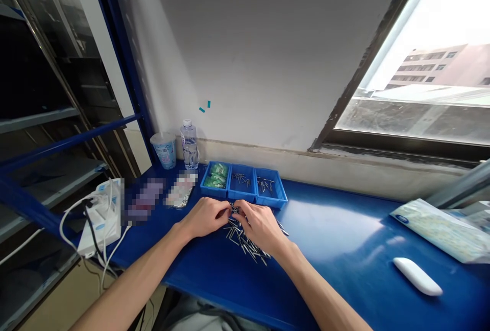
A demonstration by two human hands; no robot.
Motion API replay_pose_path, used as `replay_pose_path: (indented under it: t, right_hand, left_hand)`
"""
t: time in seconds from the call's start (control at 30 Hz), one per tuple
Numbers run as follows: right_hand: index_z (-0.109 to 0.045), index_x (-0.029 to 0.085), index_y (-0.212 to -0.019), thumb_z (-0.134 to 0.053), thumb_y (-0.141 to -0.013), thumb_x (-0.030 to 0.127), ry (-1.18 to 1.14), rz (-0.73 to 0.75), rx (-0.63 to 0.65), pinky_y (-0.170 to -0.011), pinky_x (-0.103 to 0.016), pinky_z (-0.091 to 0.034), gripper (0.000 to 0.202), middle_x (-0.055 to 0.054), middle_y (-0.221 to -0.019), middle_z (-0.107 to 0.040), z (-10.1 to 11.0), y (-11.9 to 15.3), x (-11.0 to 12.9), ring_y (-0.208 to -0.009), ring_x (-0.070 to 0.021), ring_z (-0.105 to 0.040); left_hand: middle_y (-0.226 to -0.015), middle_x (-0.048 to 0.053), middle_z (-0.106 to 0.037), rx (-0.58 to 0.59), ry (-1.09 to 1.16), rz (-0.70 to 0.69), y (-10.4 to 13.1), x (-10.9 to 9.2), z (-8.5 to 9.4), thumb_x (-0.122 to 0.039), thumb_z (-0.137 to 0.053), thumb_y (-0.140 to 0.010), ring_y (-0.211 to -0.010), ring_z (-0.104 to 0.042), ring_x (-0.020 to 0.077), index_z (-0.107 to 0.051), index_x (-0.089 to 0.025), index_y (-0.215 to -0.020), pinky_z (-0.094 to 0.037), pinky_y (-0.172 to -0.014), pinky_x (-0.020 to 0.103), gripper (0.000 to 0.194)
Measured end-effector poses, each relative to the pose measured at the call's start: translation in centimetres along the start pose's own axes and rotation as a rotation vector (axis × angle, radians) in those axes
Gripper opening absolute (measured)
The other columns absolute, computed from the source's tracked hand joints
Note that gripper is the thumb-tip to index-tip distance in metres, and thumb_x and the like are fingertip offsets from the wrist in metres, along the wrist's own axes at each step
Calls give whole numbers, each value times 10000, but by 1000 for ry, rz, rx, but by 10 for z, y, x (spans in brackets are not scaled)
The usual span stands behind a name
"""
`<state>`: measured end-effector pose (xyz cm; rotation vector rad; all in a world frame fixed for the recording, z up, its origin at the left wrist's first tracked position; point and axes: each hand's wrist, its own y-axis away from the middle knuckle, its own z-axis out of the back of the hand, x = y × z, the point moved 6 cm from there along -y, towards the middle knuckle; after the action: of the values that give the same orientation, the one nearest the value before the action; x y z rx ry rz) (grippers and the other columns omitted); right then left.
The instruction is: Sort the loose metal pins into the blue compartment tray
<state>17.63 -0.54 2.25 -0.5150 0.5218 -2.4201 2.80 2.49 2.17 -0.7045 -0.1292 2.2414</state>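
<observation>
My left hand [209, 217] and my right hand [261, 223] are close together just in front of the blue bins, fingertips nearly touching. Both are pinched around thin metal pins [233, 210], partly hidden by the fingers. Beneath the right hand a loose pile of similar metal pins [248, 247] lies on the blue table [214, 282]. Behind the hands are three joined blue bins. Small green-and-clear packets [217, 175] fill the left bin [204, 186], while metal pieces [242, 180] lie in the middle bin [241, 194] and more pieces [265, 184] in the right bin [273, 202].
A water bottle [190, 147] and a patterned cup [164, 151] stand at the back left. Nearer are a blurred phone-shaped item [181, 189] and a white power strip [101, 218] with cables. At right lie a white oblong object [417, 276] and a soft package [436, 229].
</observation>
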Motion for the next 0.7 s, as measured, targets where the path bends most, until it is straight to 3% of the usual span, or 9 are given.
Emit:
replay_pose_path:
  t: [0.2,0.37,0.57,0.7]
  right_hand:
    - [-582,207,-966,-459,-1117,200,37,-27,17,-580,-272,-322,194,-14,-828,-730,-5,0,-4,-677,-162,-687]
    - [-577,195,-1098,-478,-1120,242,3,4,23,-616,-273,-357,111,-37,-921,-758,-4,0,-3,-779,-185,-726]
    - [-589,203,-962,-426,-1127,211,46,-30,51,-583,-283,-316,232,-22,-835,-720,-7,0,-5,-696,-164,-687]
    - [-590,204,-1080,-471,-1119,253,3,-24,53,-605,-271,-352,134,-36,-949,-742,-7,1,-4,-728,-161,-694]
  left_hand:
    - [-707,-10,-666,-15,-5,-23,0,1,-2,-196,-524,-1000,-641,-616,159,-667,-211,-839,-358,-645,255,216]
    - [-684,-20,-636,-12,-7,-35,0,0,-3,-173,-524,-990,-620,-588,148,-632,-204,-806,-329,-622,258,216]
    - [-654,-26,-596,5,4,-30,0,-2,-1,-180,-537,-989,-599,-553,143,-611,-198,-776,-311,-618,266,226]
    - [-655,-27,-590,13,14,-21,0,-1,-1,-170,-540,-980,-596,-542,140,-590,-197,-763,-300,-609,265,225]
